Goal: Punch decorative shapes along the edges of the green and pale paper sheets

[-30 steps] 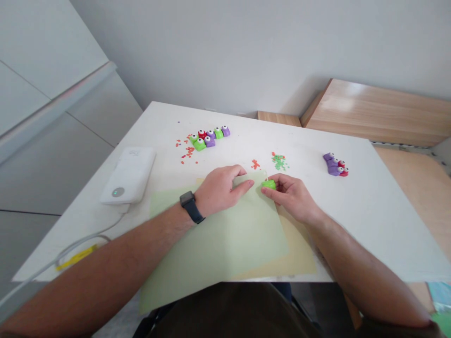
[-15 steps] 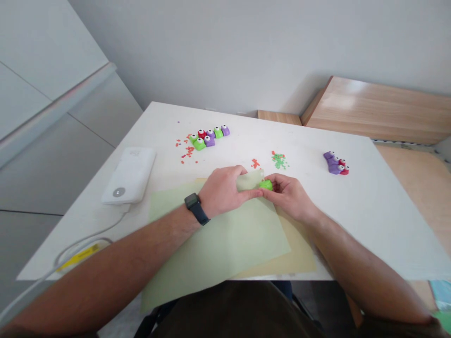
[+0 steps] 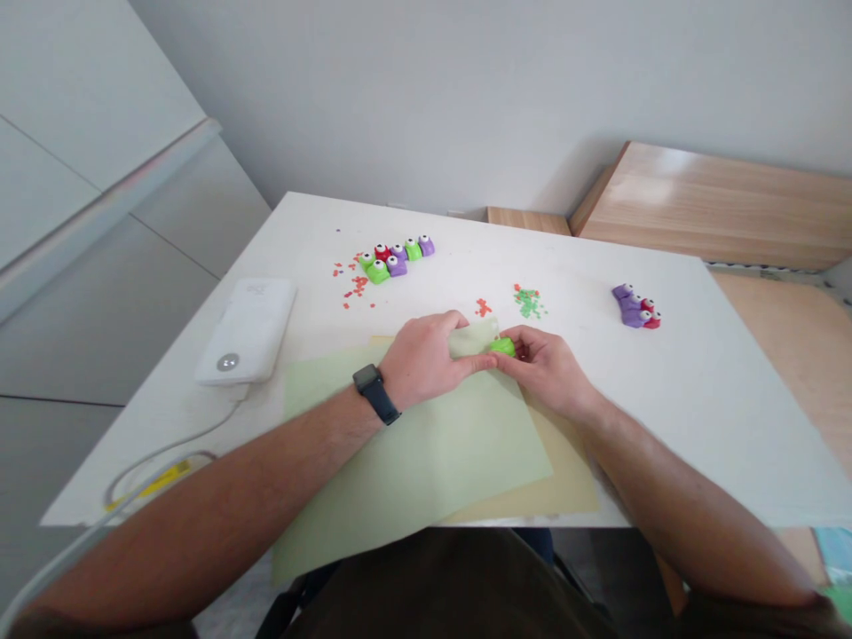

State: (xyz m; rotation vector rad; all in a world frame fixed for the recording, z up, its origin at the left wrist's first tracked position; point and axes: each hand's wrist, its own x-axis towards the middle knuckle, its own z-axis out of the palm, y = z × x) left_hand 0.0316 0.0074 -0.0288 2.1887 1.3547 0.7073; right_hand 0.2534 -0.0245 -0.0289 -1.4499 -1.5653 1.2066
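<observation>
A light green paper sheet (image 3: 413,453) lies on the white table (image 3: 698,399), over a yellowish sheet (image 3: 565,484). My left hand (image 3: 429,359) pinches the far corner of the green sheet and lifts it slightly. My right hand (image 3: 549,368) grips a small green punch (image 3: 504,348) right at that corner, fingers closed round it. The two hands touch at the fingertips. A dark watch sits on my left wrist.
A row of green, red and purple punches (image 3: 398,256) stands at the back left, with red paper bits beside it. Green bits (image 3: 529,303) and red bits (image 3: 483,309) lie past my hands. More punches (image 3: 635,307) sit at right. A white device (image 3: 248,330) with cable lies left.
My left hand went from resting flat on the green sheet to pinching and lifting its far corner. The green punch in my right hand moved in against that corner.
</observation>
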